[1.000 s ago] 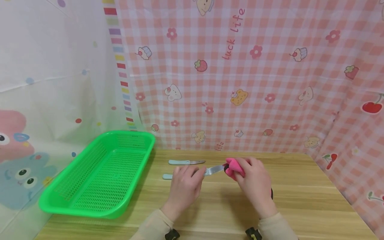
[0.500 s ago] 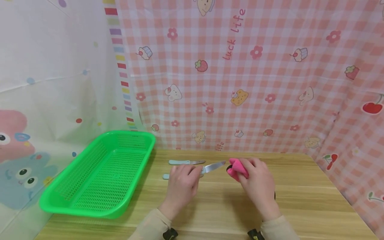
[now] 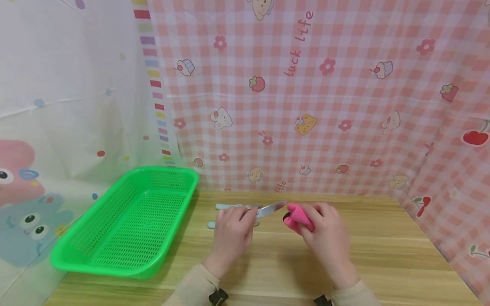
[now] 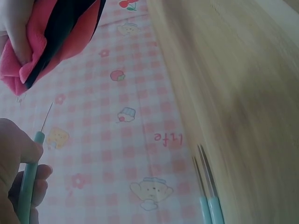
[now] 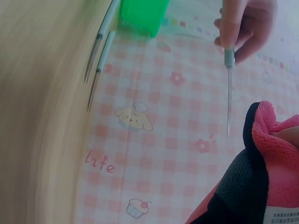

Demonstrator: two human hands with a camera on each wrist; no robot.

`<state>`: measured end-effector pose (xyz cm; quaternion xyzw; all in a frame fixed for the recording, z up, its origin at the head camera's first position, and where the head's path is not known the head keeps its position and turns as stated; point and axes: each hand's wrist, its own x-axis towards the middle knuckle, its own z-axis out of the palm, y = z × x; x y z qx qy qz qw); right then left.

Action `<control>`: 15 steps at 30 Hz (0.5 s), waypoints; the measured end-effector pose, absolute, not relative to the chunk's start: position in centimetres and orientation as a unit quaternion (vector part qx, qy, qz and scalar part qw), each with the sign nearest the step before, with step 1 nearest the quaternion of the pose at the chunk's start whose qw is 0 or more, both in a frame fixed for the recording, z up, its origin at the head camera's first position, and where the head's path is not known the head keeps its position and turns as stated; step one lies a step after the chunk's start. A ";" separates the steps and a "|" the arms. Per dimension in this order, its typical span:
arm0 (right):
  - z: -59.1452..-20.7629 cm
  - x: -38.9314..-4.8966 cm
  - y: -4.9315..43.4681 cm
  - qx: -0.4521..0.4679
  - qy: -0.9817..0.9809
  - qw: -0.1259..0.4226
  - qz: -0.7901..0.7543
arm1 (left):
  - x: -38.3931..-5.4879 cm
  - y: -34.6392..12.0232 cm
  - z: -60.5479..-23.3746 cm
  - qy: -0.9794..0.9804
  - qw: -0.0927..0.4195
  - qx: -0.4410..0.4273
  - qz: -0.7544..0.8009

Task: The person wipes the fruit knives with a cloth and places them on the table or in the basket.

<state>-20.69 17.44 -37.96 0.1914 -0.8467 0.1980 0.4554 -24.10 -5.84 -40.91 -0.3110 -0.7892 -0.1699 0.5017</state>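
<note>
My left hand (image 3: 231,233) grips a small knife by its light blue handle (image 4: 29,186). Its bare blade (image 3: 271,209) points right and slightly up, above the table. In my right hand (image 3: 327,231) is a bunched pink cloth (image 3: 298,217), dark on its other side and along its edge. A short gap separates the cloth from the blade tip, as the right wrist view also shows beside the blade (image 5: 229,100). Behind the left hand lie two similar knives, the far one (image 3: 226,207) and the nearer one (image 3: 212,225), both partly covered by that hand.
A green perforated plastic basket (image 3: 168,250) stands on the wooden table (image 3: 275,272) at the left. Pink checked cloth (image 3: 245,106) hangs behind the table's back edge, with a white printed sheet (image 3: 76,127) on the left side.
A second ago the cloth was at the blade tip; it has slid off to the right, then come slightly back left. The blade tilts up more, and the left hand has shifted slightly left and up.
</note>
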 end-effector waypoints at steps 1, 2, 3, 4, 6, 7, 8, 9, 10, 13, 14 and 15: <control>-37.9 -20.6 17.2 0.196 -0.845 0.458 0.196 | -24.1 -5.8 -40.9 -0.790 0.500 -0.311 -0.168; -37.9 -20.5 17.0 0.202 -0.843 0.460 0.194 | -24.1 -5.8 -40.9 -0.792 0.498 -0.311 -0.166; -37.9 -20.5 16.8 0.208 -0.841 0.461 0.192 | -24.0 -5.7 -40.9 -0.794 0.496 -0.310 -0.165; -37.9 -20.5 16.6 0.214 -0.839 0.462 0.191 | -24.0 -5.7 -40.8 -0.795 0.494 -0.310 -0.164; -38.1 -20.5 16.2 0.222 -0.837 0.464 0.188 | -23.9 -5.6 -40.8 -0.800 0.488 -0.309 -0.162; -38.2 -20.5 16.1 0.225 -0.836 0.464 0.189 | -23.9 -5.6 -40.7 -0.801 0.487 -0.308 -0.161; -38.2 -20.5 15.9 0.228 -0.835 0.463 0.191 | -23.8 -5.5 -40.7 -0.802 0.486 -0.308 -0.161; -38.3 -20.5 15.8 0.230 -0.835 0.463 0.191 | -23.8 -5.5 -40.7 -0.802 0.485 -0.307 -0.162; -38.4 -20.5 15.6 0.232 -0.834 0.462 0.192 | -23.7 -5.4 -40.6 -0.802 0.485 -0.307 -0.163; -38.5 -20.6 15.3 0.235 -0.834 0.461 0.193 | -23.6 -5.2 -40.6 -0.803 0.483 -0.307 -0.165; -38.5 -20.7 15.1 0.237 -0.833 0.462 0.190 | -23.6 -5.1 -40.6 -0.803 0.484 -0.307 -0.165; -38.5 -20.8 15.0 0.237 -0.834 0.462 0.187 | -23.6 -5.0 -40.6 -0.803 0.483 -0.308 -0.165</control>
